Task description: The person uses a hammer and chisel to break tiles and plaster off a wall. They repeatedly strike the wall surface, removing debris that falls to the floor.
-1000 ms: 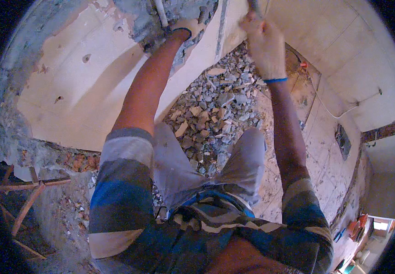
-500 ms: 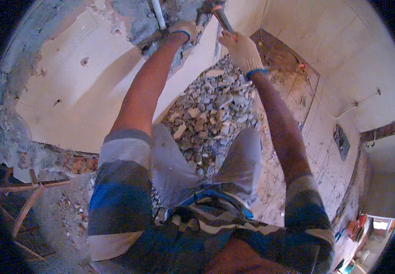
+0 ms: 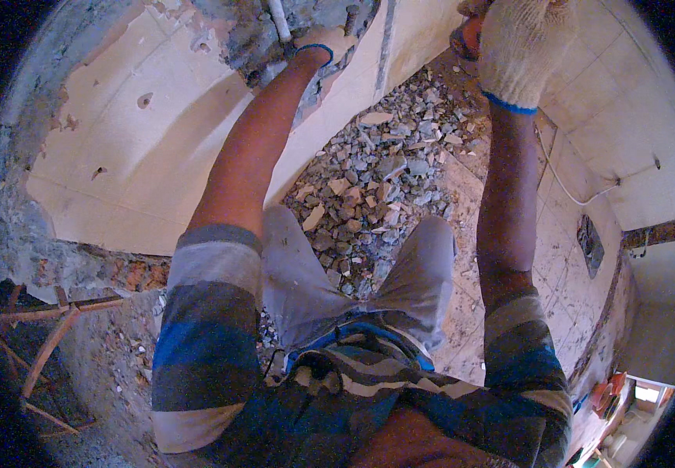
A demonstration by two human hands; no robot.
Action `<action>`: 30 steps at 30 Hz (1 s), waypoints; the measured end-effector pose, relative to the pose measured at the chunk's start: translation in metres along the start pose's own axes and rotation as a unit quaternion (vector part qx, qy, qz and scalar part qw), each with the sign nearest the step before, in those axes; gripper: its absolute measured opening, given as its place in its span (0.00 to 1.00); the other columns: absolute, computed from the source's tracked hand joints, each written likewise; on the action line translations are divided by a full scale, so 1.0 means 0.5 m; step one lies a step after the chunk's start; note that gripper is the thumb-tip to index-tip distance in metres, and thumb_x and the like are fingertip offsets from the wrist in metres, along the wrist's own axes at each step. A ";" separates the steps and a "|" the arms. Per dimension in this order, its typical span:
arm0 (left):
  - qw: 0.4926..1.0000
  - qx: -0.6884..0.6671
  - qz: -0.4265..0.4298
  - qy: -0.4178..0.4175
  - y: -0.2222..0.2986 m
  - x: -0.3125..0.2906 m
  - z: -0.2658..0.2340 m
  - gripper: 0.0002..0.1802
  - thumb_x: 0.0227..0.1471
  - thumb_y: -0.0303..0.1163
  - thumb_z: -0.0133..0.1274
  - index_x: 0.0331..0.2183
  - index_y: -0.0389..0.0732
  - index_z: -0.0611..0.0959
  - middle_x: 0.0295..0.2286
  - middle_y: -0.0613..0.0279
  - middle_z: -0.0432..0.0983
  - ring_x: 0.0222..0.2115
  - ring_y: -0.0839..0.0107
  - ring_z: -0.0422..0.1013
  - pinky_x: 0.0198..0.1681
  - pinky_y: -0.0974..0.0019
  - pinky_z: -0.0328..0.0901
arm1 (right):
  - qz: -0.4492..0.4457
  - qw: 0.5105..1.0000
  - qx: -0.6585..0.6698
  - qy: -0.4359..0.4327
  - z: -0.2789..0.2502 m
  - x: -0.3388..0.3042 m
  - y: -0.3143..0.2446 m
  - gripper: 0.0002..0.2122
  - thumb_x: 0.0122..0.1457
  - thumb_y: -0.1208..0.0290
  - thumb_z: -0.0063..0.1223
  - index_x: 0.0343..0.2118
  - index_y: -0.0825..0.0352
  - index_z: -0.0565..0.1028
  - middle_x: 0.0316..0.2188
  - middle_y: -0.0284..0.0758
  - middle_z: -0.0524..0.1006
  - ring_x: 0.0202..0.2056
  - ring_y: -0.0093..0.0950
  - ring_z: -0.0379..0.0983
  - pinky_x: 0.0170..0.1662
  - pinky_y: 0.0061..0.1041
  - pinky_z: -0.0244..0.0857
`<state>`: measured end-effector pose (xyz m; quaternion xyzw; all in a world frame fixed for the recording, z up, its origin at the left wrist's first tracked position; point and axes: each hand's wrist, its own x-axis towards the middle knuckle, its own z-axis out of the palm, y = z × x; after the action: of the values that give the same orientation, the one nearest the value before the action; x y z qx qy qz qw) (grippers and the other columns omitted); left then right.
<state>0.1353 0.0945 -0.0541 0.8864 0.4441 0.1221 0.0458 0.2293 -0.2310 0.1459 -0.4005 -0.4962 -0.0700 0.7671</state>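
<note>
My left hand (image 3: 326, 43), in a knitted cream glove with a blue cuff, is closed at the wall, where the tile has been broken away. The dark metal end of a chisel (image 3: 351, 19) sticks up out of its grip; the chisel's tip is hidden. My right hand (image 3: 526, 54), gloved the same way, is raised apart to the right and wrapped round a hammer (image 3: 469, 37). Only an orange and dark part of the hammer shows beside the glove. A pale pipe (image 3: 278, 20) stands out of the rough wall next to my left hand.
Broken tile and mortar rubble (image 3: 361, 187) covers the floor between my knees. Cream tiles (image 3: 119, 171) remain on the left wall. A pale hose (image 3: 571, 191) hangs at the right wall. Wooden pieces (image 3: 49, 343) lie lower left. Red objects (image 3: 609, 396) stand far lower right.
My right hand has swung the hammer up and to the right, away from the chisel. My left hand has stayed nearly in place at the wall.
</note>
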 end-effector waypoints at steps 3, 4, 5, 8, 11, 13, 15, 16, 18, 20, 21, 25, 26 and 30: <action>0.999 0.006 -0.022 -0.040 -0.004 0.016 0.012 0.36 0.61 0.65 0.43 0.55 0.50 0.84 0.55 0.44 0.79 0.55 0.42 0.75 0.59 0.35 0.67 | -0.094 0.925 -0.343 -0.135 0.010 -0.043 0.069 0.17 0.68 0.57 0.56 0.33 0.69 0.75 0.19 0.37 0.73 0.21 0.23 0.69 0.23 0.32 0.62; 0.997 0.009 -0.039 -0.064 -0.004 0.023 0.013 0.37 0.60 0.65 0.45 0.60 0.55 0.81 0.60 0.47 0.76 0.60 0.42 0.73 0.61 0.32 0.65 | -0.048 0.894 -0.399 -0.201 0.013 -0.073 0.106 0.18 0.66 0.56 0.57 0.33 0.71 0.76 0.20 0.42 0.76 0.23 0.28 0.72 0.26 0.37 0.65; 0.997 0.047 -0.026 -0.052 -0.004 0.028 0.016 0.37 0.60 0.65 0.44 0.61 0.55 0.81 0.60 0.47 0.76 0.60 0.43 0.73 0.62 0.32 0.65 | 0.140 0.881 -0.379 -0.246 0.017 -0.111 0.143 0.19 0.66 0.54 0.56 0.33 0.71 0.77 0.21 0.45 0.77 0.24 0.32 0.74 0.29 0.41 0.68; 0.994 0.107 0.001 -0.030 0.000 0.033 0.016 0.36 0.62 0.65 0.43 0.61 0.55 0.80 0.60 0.47 0.76 0.60 0.44 0.72 0.62 0.33 0.65 | 0.201 0.894 -0.278 -0.289 -0.019 -0.183 0.225 0.23 0.64 0.49 0.56 0.40 0.70 0.81 0.29 0.47 0.82 0.33 0.41 0.79 0.40 0.43 0.71; 0.996 0.055 -0.028 -0.063 0.004 0.024 0.007 0.35 0.65 0.62 0.41 0.61 0.50 0.81 0.60 0.46 0.76 0.60 0.43 0.73 0.62 0.35 0.66 | 0.296 0.851 -0.329 -0.283 -0.054 -0.193 0.253 0.29 0.62 0.42 0.58 0.51 0.66 0.83 0.40 0.50 0.85 0.46 0.48 0.83 0.50 0.40 0.73; 0.996 0.080 0.019 -0.028 0.009 0.012 0.003 0.35 0.65 0.61 0.41 0.61 0.50 0.81 0.59 0.45 0.76 0.59 0.42 0.73 0.61 0.35 0.66 | 0.296 0.876 -0.290 -0.248 -0.071 -0.194 0.227 0.28 0.62 0.42 0.58 0.50 0.66 0.83 0.39 0.50 0.85 0.45 0.47 0.83 0.50 0.40 0.73; 1.000 0.019 -0.015 -0.018 0.013 0.002 0.003 0.36 0.64 0.61 0.41 0.60 0.49 0.81 0.56 0.43 0.78 0.57 0.42 0.75 0.60 0.33 0.66 | 0.252 0.918 -0.254 -0.172 -0.068 -0.191 0.176 0.27 0.63 0.43 0.58 0.46 0.68 0.83 0.35 0.51 0.84 0.42 0.45 0.84 0.48 0.42 0.73; 1.000 0.023 -0.012 -0.011 0.011 -0.001 0.002 0.36 0.63 0.62 0.42 0.60 0.50 0.81 0.56 0.43 0.78 0.57 0.41 0.75 0.59 0.33 0.67 | 0.210 0.934 -0.242 -0.156 -0.065 -0.173 0.147 0.26 0.63 0.44 0.57 0.44 0.68 0.83 0.33 0.51 0.84 0.40 0.44 0.83 0.46 0.43 0.73; 1.000 0.030 -0.007 -0.001 0.008 0.001 0.000 0.36 0.61 0.63 0.43 0.60 0.52 0.81 0.56 0.43 0.79 0.56 0.41 0.75 0.59 0.32 0.67 | 0.198 0.934 -0.274 -0.118 -0.070 -0.118 0.075 0.24 0.65 0.47 0.57 0.39 0.70 0.82 0.30 0.51 0.83 0.35 0.42 0.82 0.41 0.43 0.73; 1.000 0.007 -0.010 -0.021 0.003 0.007 -0.001 0.36 0.60 0.64 0.44 0.60 0.54 0.81 0.57 0.43 0.78 0.57 0.41 0.74 0.59 0.31 0.66 | 0.158 0.971 -0.176 -0.036 -0.053 -0.059 0.007 0.16 0.67 0.57 0.59 0.39 0.69 0.80 0.23 0.32 0.76 0.28 0.23 0.69 0.33 0.31 0.64; 0.999 -0.005 -0.012 -0.030 0.000 0.009 -0.001 0.37 0.59 0.65 0.44 0.60 0.55 0.81 0.58 0.44 0.77 0.58 0.41 0.74 0.59 0.31 0.66 | 0.096 0.990 -0.100 -0.010 -0.040 -0.030 -0.019 0.14 0.68 0.58 0.58 0.38 0.67 0.78 0.22 0.29 0.73 0.24 0.20 0.67 0.28 0.27 0.61; 1.000 0.005 -0.020 -0.023 -0.001 0.005 0.006 0.36 0.60 0.64 0.43 0.56 0.50 0.83 0.54 0.43 0.79 0.54 0.40 0.75 0.58 0.34 0.67 | 0.031 0.996 0.069 0.040 -0.006 0.006 -0.044 0.11 0.72 0.60 0.54 0.37 0.62 0.74 0.19 0.23 0.68 0.17 0.15 0.63 0.19 0.20 0.56; 1.000 0.000 -0.013 -0.003 0.001 0.000 0.007 0.36 0.61 0.63 0.42 0.52 0.45 0.85 0.50 0.40 0.81 0.50 0.40 0.78 0.55 0.37 0.69 | -0.056 0.996 -0.073 -0.009 -0.013 0.001 -0.004 0.12 0.71 0.59 0.55 0.37 0.64 0.76 0.20 0.26 0.71 0.20 0.18 0.65 0.22 0.23 0.58; 0.998 0.055 -0.044 0.005 0.019 -0.012 -0.004 0.36 0.60 0.64 0.43 0.61 0.54 0.81 0.60 0.46 0.76 0.59 0.41 0.73 0.60 0.33 0.67 | 0.197 0.882 -0.342 -0.257 -0.002 -0.096 0.131 0.20 0.66 0.51 0.57 0.36 0.69 0.80 0.27 0.46 0.80 0.32 0.35 0.79 0.36 0.38 0.68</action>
<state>0.1386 0.0840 -0.0516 0.8665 0.4892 0.0999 0.0005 0.2394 -0.2016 0.0707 -0.7311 -0.5325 0.0224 0.4260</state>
